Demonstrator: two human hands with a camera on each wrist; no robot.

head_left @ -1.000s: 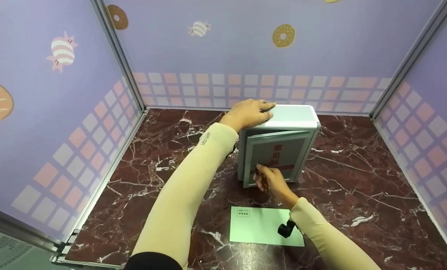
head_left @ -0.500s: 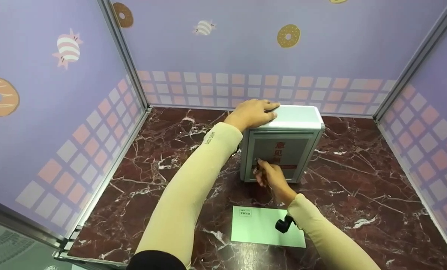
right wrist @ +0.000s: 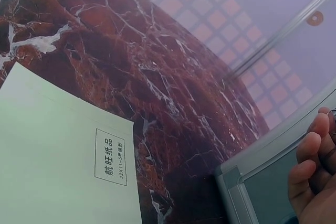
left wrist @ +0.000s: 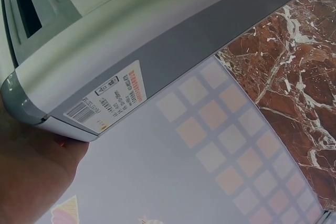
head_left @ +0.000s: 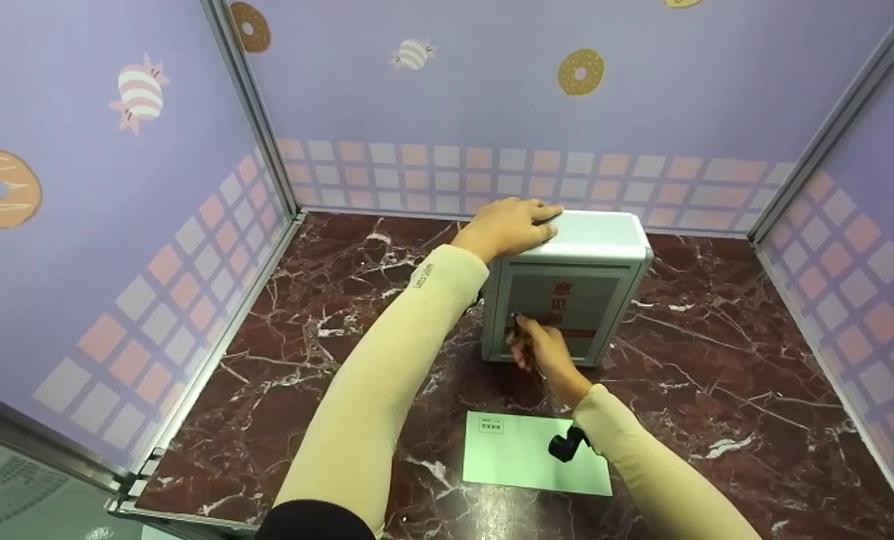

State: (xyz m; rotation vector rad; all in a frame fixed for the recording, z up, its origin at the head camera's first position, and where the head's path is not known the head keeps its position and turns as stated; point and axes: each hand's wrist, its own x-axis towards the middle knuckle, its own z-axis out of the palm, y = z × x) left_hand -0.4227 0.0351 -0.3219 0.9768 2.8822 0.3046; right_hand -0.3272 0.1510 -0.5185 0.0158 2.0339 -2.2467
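A silver-framed suggestion box (head_left: 597,234) with red characters on its front stands upright on the marbled table. My left hand (head_left: 508,226) rests flat on its top left, fingers extended. In the left wrist view, the side of the box (left wrist: 178,40) fills the upper part, carrying a barcode label (left wrist: 107,98). At the left edge of the front door (head_left: 604,300), my right hand (head_left: 541,349) has its fingers curled and pinches what looks like a key at the lock. A bit of metal ring shows beside the fingers (right wrist: 310,142) in the right wrist view; the key itself is mostly hidden.
A pale green envelope (head_left: 522,465) with a small printed box lies on the table (head_left: 717,390) in front of the suggestion box, partly below my right wrist. Patterned panels (head_left: 417,105) with metal frame posts enclose the back and both sides.
The box's door stood ajar a second ago, its left side swung outward; now it lies flush in the frame. My right hand moved in with it, while the left stayed on top.
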